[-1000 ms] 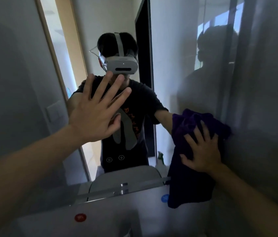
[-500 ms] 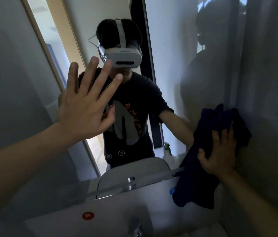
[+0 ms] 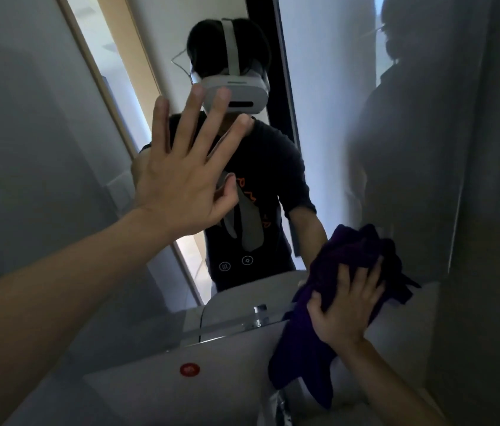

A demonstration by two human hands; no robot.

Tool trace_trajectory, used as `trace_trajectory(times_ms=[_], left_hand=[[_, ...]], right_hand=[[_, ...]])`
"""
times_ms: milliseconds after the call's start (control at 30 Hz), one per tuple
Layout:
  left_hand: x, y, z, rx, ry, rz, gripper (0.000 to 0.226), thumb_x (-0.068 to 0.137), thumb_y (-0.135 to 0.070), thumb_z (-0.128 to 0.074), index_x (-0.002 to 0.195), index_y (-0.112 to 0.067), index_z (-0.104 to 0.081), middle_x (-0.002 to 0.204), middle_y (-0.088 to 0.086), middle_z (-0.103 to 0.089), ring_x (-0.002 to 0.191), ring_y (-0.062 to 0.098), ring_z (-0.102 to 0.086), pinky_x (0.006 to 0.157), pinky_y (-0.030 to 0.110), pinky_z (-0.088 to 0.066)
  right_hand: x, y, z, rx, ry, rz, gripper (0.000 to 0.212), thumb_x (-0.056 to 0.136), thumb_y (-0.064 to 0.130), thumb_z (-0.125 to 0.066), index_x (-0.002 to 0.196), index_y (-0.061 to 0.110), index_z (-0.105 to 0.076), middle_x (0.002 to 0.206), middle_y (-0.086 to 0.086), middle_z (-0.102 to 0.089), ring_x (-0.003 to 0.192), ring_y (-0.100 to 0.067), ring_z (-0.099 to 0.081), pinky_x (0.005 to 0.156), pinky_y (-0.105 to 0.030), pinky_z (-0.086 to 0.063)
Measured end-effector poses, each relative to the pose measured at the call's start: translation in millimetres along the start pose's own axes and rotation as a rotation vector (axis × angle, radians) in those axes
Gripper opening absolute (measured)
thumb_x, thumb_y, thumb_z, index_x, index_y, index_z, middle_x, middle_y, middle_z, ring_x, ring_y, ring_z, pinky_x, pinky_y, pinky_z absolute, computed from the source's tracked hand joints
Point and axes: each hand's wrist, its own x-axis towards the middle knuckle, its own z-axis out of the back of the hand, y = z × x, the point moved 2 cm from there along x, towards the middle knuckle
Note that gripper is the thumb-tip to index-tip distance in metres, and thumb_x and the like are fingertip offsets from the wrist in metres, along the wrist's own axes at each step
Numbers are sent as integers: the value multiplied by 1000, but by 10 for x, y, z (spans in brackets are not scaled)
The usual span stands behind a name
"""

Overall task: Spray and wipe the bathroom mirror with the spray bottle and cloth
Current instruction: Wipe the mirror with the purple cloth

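The bathroom mirror (image 3: 319,124) fills the wall ahead and reflects a person in a dark shirt wearing a white headset. My left hand (image 3: 181,179) rests flat on the glass with its fingers spread and holds nothing. My right hand (image 3: 347,305) presses a bunched dark purple cloth (image 3: 350,256) against the mirror's lower right part, near its bottom edge. A loose end of the cloth hangs down below my hand. No spray bottle is visible.
Below the mirror a white basin surround (image 3: 227,379) carries a red round sticker (image 3: 189,369). A chrome clip (image 3: 259,315) holds the mirror's bottom edge. A grey wall (image 3: 488,210) closes in on the right. A tap top (image 3: 279,407) shows at the bottom.
My right hand has slid the cloth down the glass toward the mirror's bottom edge. My left hand has stayed spread on the mirror, and the camera has tilted and moved closer.
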Motion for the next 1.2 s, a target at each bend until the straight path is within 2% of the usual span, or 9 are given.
trace_trajectory(times_ms=[200, 367, 467, 600, 767, 833, 900, 1000, 1200], left_hand=[[60, -25, 55, -4, 52, 11, 74, 93, -40, -40, 160, -15, -24, 165, 21, -25, 151, 47, -21, 118, 71, -11], [85, -29, 207, -6, 155, 34, 73, 93, -40, -39, 160, -16, -24, 166, 19, -22, 153, 46, -17, 118, 70, -12], [98, -32, 325, -114, 163, 53, 74, 93, -36, -44, 161, -16, -22, 168, 17, -17, 155, 41, -13, 121, 65, -10], [-290, 314, 571, -227, 62, 320, 81, 90, -36, -55, 160, -15, -19, 168, 20, -13, 155, 38, -10, 126, 53, -5], [-1205, 1171, 844, -86, 397, 556, 119, 74, -64, -74, 159, -30, 1, 169, 20, 1, 154, 45, 0, 123, 61, -8], [-1420, 1406, 936, -84, 470, 651, 126, 65, -78, -69, 156, -34, 7, 169, 21, 4, 154, 46, 3, 123, 61, -6], [-1548, 1533, 956, -78, 528, 668, 126, 64, -83, -63, 155, -36, 10, 169, 20, 6, 154, 46, 4, 123, 61, -5], [-1653, 1592, 870, -73, 622, 699, 138, 64, -71, -79, 158, -37, 16, 168, 15, 19, 154, 44, 12, 123, 58, 1], [-1647, 1601, 773, -128, 595, 706, 141, 62, -65, -85, 157, -37, 16, 167, 15, 23, 152, 45, 17, 121, 62, 0]], right_hand=[[-88, 555, -220, -132, 82, 335, 75, 74, 51, -48, 142, 21, -39, 148, -17, -34, 145, -37, -11, 90, -58, -35], [-190, 1041, -318, -233, 169, 620, 72, 88, 54, -41, 150, 20, -32, 160, -14, -23, 141, -38, -30, 101, -55, -29], [-159, 1015, -242, -243, 172, 683, 76, 91, 55, -43, 157, 23, -20, 166, -10, -6, 142, -37, -30, 108, -56, -26], [-92, 958, -159, -267, 179, 780, 78, 94, 55, -44, 159, 24, -15, 168, -10, -9, 144, -37, -29, 114, -56, -23], [-85, 1052, -236, -281, 240, 791, 73, 96, 52, -37, 160, 22, -18, 168, -13, -1, 144, -41, -28, 103, -62, -34], [-102, 1163, -290, -266, 241, 812, 72, 96, 53, -36, 159, 22, -21, 168, -11, 1, 141, -41, -31, 96, -59, -39], [-142, 1328, -353, -235, 221, 854, 73, 96, 54, -36, 160, 23, -19, 170, -10, 4, 138, -40, -34, 93, -56, -40], [-251, 1592, -479, -171, 181, 939, 73, 98, 55, -40, 160, 25, -16, 171, -7, 7, 134, -38, -38, 93, -53, -39], [-596, 2232, -763, -99, 216, 1055, 74, 99, 51, -36, 162, 22, -9, 171, -4, -7, 133, -32, -38, 91, -50, -45]])
